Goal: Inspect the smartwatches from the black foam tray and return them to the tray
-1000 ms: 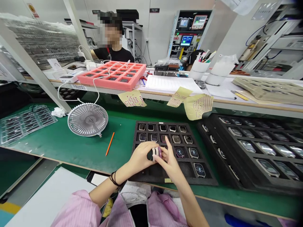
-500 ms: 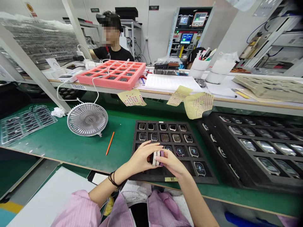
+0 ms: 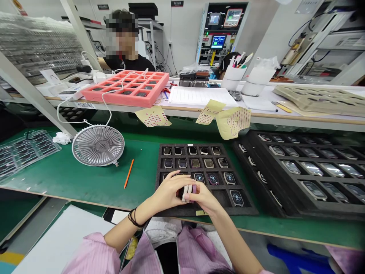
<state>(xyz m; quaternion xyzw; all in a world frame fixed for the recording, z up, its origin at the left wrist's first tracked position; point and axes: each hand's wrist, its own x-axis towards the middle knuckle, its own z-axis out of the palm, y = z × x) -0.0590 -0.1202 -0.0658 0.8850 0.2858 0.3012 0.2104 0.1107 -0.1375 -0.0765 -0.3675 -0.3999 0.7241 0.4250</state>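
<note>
Over the front of a black foam tray point(image 3: 245, 209), my left hand point(image 3: 170, 191) and my right hand point(image 3: 205, 198) meet around a small stack of smartwatch cases point(image 3: 186, 191). The stack is on edge, with dark, white and purple sides showing. My left fingers wrap over it from the left and top, while my right thumb and fingers grip its right side. Strapless smartwatches point(image 3: 229, 178) sit in the tray's compartments, some with lit dials. A smartwatch point(image 3: 236, 198) lies in the front right compartment. My hands hide part of the front rows.
Stacked foam trays of watches point(image 3: 290, 167) stand at right. To the left are an orange pencil point(image 3: 129, 173), a fan point(image 3: 99, 145) and a clear plastic tray point(image 3: 27, 150). A shelf above holds a pink foam tray point(image 3: 151, 99) and papers point(image 3: 196, 96). Across it sits a person point(image 3: 129, 62).
The camera view has turned slightly, so the surroundings sit further left. Both hands keep their hold on the stack; the right thumb has shifted a little across its front.
</note>
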